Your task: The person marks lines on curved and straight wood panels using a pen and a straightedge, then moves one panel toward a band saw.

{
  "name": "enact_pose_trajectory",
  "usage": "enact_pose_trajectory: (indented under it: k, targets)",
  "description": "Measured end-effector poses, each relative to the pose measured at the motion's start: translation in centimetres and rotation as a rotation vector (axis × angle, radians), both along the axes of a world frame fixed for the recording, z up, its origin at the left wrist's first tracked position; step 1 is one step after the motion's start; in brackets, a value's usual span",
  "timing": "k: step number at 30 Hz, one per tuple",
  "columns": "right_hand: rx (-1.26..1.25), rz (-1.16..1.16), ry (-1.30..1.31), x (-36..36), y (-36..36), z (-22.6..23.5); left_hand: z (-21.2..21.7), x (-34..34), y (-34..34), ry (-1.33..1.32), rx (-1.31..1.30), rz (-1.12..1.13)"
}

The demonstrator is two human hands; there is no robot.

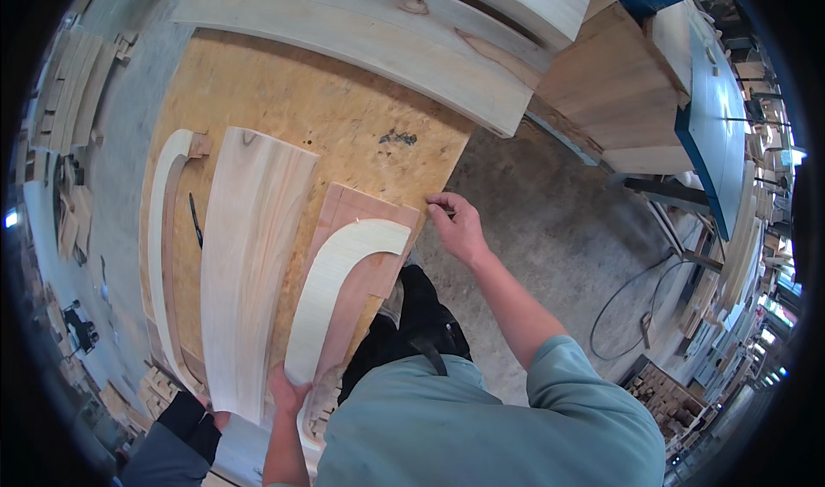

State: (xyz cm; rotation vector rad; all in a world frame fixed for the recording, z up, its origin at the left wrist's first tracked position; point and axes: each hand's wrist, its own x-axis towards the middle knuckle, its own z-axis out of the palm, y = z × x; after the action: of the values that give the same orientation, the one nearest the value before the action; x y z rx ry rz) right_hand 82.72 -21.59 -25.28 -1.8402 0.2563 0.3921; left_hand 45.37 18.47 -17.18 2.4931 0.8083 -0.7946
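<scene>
A pale, hook-shaped wooden template (331, 272) lies on a reddish-brown wooden board (348, 205) near the table's right edge. My left hand (288, 390) is closed at the template's near end, with its fingertips partly hidden. My right hand (460, 229) hovers just off the board's far right corner, thumb and forefinger pinched together; anything between them is too small to make out. Left of the template lies a wide, lengthwise-curved plank (256, 255). A second hook-shaped piece (159, 229), pale with reddish wood beneath, runs along the table's left side. Between those two lies a black pen-like tool (196, 219).
Long thick timbers (369, 23) span the far end of the yellowish wooden table (335, 118). At lower left, a co-worker's dark sleeve (176, 440) and hand (222, 421) reach the plank's near end. A blue-edged panel (713, 126) and a looped cable (597, 315) are at right.
</scene>
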Motion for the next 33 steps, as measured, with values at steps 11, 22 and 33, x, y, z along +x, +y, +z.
enact_pose_trajectory:
  k: [11, 22, 33]
  targets:
    - [-0.102, 0.13, -0.094, 3.5, -0.4, 2.2, 0.8, -0.3, -1.4, -0.036, -0.028, 0.032]
    - [0.024, 0.703, -0.56, 10.9, 21.3, 9.6, 0.5, -1.0, -1.1, 0.074, 0.139, -0.021]
    - [-0.463, 1.711, -0.715, 10.3, 52.0, 1.4, -1.5, -0.5, -2.1, 0.104, 0.222, -0.13]
